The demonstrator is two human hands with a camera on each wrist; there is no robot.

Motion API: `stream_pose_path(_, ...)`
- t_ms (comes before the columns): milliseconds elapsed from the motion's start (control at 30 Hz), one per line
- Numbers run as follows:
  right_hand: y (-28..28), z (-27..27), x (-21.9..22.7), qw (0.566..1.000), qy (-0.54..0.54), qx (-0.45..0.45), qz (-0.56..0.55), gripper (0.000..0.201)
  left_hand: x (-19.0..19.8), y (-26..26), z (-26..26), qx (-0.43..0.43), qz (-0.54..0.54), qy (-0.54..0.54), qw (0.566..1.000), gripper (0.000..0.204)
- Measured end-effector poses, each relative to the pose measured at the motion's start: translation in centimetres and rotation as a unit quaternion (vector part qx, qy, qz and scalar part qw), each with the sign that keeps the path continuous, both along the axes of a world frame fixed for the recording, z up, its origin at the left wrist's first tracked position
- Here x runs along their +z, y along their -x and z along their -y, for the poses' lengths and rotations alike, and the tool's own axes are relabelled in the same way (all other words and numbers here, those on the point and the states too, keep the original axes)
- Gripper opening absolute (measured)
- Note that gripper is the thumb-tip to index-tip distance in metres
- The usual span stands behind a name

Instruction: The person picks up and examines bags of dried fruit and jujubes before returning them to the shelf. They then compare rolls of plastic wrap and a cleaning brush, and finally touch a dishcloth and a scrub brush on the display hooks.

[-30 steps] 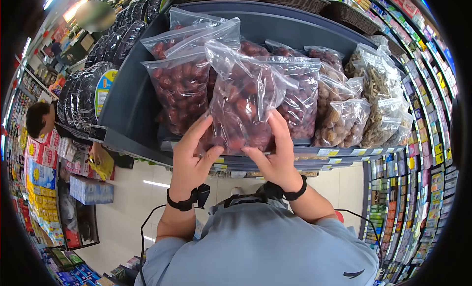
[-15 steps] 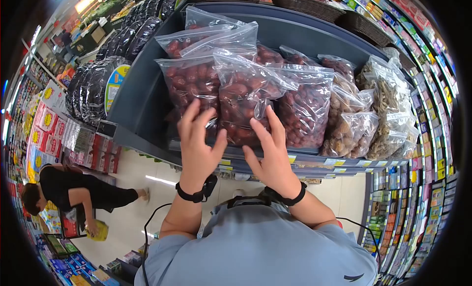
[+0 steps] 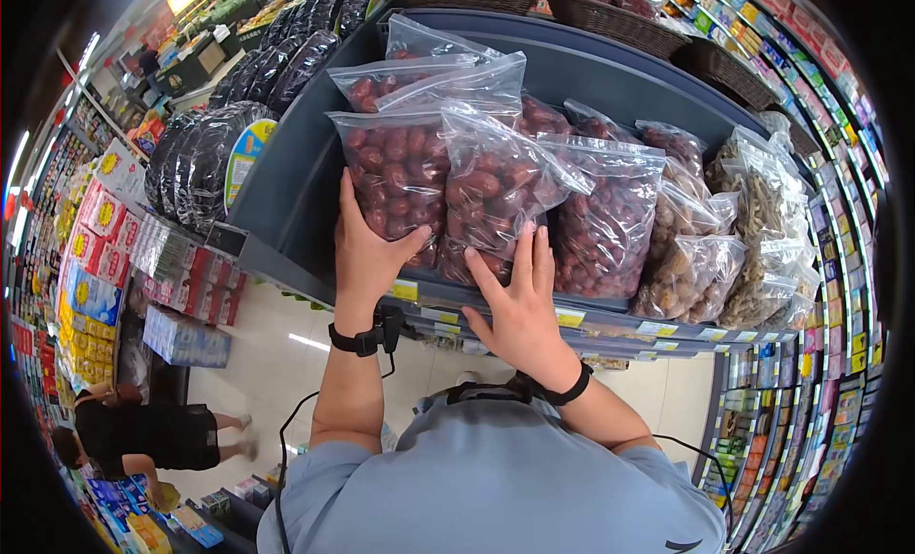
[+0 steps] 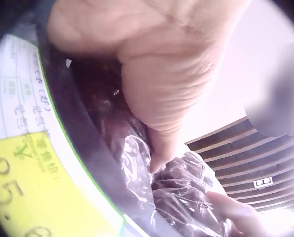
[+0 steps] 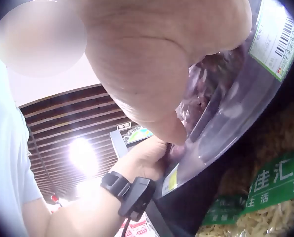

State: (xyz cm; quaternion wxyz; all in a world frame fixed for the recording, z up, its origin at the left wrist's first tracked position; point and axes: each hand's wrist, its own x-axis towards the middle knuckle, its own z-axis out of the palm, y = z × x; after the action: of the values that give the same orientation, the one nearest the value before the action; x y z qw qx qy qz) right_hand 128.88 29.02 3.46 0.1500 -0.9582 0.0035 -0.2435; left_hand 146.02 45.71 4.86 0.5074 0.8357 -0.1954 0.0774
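Two zip bags of red dates stand side by side at the shelf front. My left hand (image 3: 369, 263) grips the lower corner of the left bag (image 3: 398, 168), fingers along its outer side and thumb across its front. In the left wrist view the thumb (image 4: 163, 148) lies against shiny plastic; the other fingers are hidden. My right hand (image 3: 526, 316) touches the bottom right edge of the middle bag (image 3: 486, 192) with fairly straight fingers. Right of it leans a bag of smaller red dates (image 3: 605, 216).
A dark grey shelf bin (image 3: 295, 197) holds the bags, with price labels (image 3: 570, 318) along its front lip. Bags of brown dried goods (image 3: 691, 278) stand to the right. Black-wrapped round packs (image 3: 195, 163) are stacked at left. A person in black (image 3: 143, 435) is in the aisle.
Both hands first held the middle bag, then came off it. My left hand moved left onto the neighbouring bag; my right hand stayed by the middle one. The person in black walked farther along the aisle.
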Motion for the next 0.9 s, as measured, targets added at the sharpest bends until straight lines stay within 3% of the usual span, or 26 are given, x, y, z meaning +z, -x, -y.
stream_pose_path(200,-0.1,-0.4,-0.2,1.000,0.019,-0.020,-0.006,0.080,0.5,0.5,-0.3,0.023,-0.017,0.055,0.998,0.107)
stream_pose_path(400,-0.2,-0.6,-0.2,0.999,0.030,-0.022,-0.006,0.080,-2.1,0.6,-0.3,0.060,0.054,0.124,0.989,0.090)
stream_pose_path(467,-0.3,-0.6,-0.4,0.999,0.030,-0.028,-0.005,0.080,-2.3,0.9,-0.3,0.042,0.051,0.236,0.970,0.087)
stream_pose_path(567,-0.3,-0.6,-0.4,0.999,0.031,-0.026,-0.006,0.080,-1.8,1.8,-0.7,0.051,0.050,0.283,0.956,0.078)
stream_pose_path(900,-0.1,-0.6,-0.2,0.999,0.030,-0.023,-0.004,0.080,-2.0,3.6,-2.8,0.067,0.113,0.325,0.936,0.067)
